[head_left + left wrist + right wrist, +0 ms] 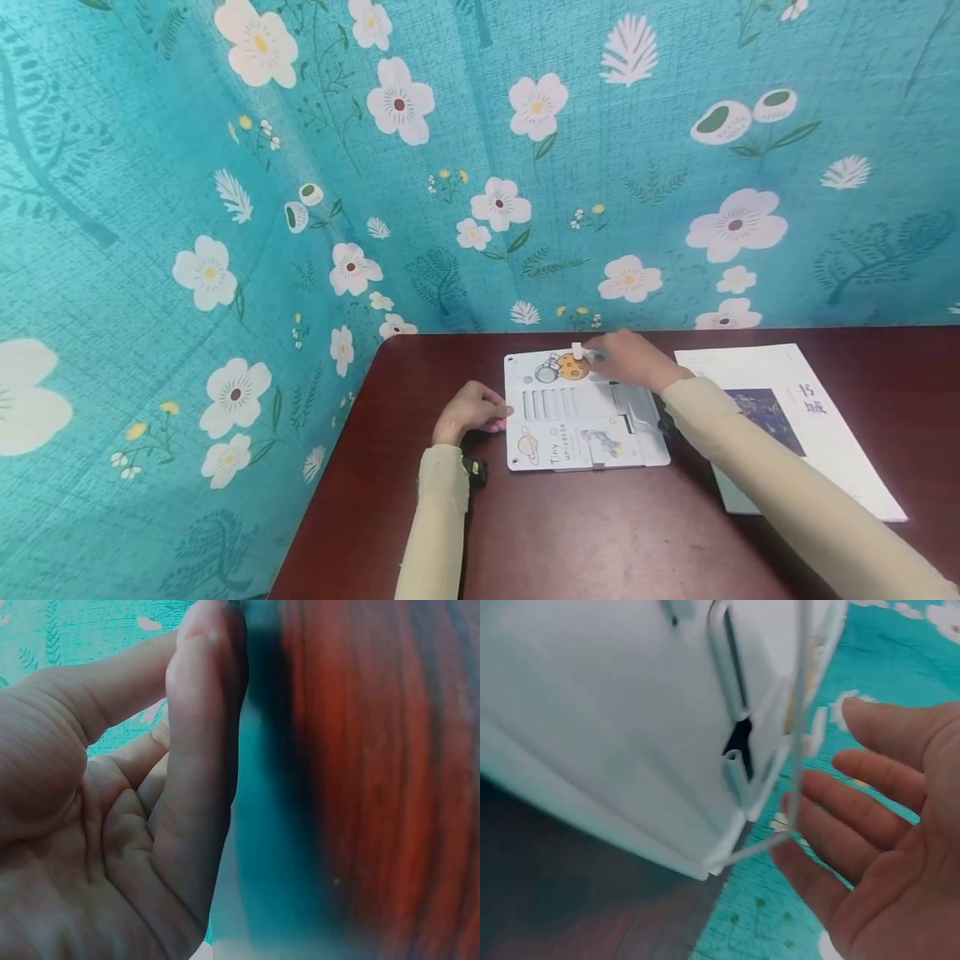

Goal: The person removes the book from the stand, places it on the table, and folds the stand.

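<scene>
A white foldable book stand (543, 406), printed with an astronaut, planets and "Tiny universe", lies on the table with its panels spread. My left hand (474, 408) pinches its left edge between thumb and fingers; in the left wrist view the thumb (112, 686) meets the index fingertip. At the stand's upper right, my right hand (626, 357) reaches over beside a small white clip (577, 351). From the right wrist, its fingers (847, 806) are loosely spread, with a thin white wire support (801, 712) close to the fingertips. A metal clasp (731, 660) shows on the stand's panel.
A white book (832, 450) with a dark cover picture lies to the right, partly under my right forearm. The dark red table (585, 542) meets a teal flowered cloth (450, 167) at the back and left.
</scene>
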The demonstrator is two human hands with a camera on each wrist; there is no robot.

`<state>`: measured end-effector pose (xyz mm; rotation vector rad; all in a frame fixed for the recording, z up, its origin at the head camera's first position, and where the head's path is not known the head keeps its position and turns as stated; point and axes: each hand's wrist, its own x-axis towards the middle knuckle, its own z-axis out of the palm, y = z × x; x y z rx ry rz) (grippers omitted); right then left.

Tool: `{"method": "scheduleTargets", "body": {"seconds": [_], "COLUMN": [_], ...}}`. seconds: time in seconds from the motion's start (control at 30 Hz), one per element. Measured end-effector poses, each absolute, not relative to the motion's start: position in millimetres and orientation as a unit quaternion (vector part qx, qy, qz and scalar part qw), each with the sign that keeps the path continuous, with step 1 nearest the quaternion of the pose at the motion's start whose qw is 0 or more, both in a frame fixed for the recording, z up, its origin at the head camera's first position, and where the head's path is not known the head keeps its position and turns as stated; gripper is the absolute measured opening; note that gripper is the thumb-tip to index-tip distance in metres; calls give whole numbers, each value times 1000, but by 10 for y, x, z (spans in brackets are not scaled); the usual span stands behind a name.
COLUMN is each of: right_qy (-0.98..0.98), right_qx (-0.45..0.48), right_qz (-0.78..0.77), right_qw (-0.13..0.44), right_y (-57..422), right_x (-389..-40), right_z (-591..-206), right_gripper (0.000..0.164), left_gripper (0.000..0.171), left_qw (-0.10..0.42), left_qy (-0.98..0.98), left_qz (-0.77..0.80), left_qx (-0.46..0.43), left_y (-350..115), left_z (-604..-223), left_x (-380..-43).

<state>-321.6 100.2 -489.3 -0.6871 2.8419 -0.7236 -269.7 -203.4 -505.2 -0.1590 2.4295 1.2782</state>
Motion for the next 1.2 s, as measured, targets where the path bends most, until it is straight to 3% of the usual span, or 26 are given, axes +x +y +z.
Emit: {"method": "scheduleTargets", "body": {"seconds": [0.4, 0.6, 0.8, 1.2], "right_qy": [957, 963, 961, 961], "right_qx": [-179, -178, -186, -223], "right_qz": [-217, -186, -167, -76], "right_qw": [-67, -82, -118, -142], "right_y": [1206, 1212, 1226, 1145], "right_x": [-2363, -2122, -2042, -1894], "right_z": [-4908, -5005, -5044, -5052], "right_gripper": [27, 2, 19, 14], "left_gripper": [21, 19, 19, 19], "left_qw": [196, 197, 196, 196], "left_qy": [866, 862, 864, 865], "left_qz": [456, 463, 460, 459], "left_qx": [-58, -57, -53, -49], "left_y": [-2094, -2118, -2093, -2022], "left_z": [-5061, -5075, -5092, -5042], "left_x": [-2677, -2674, -2667, -2663]}}
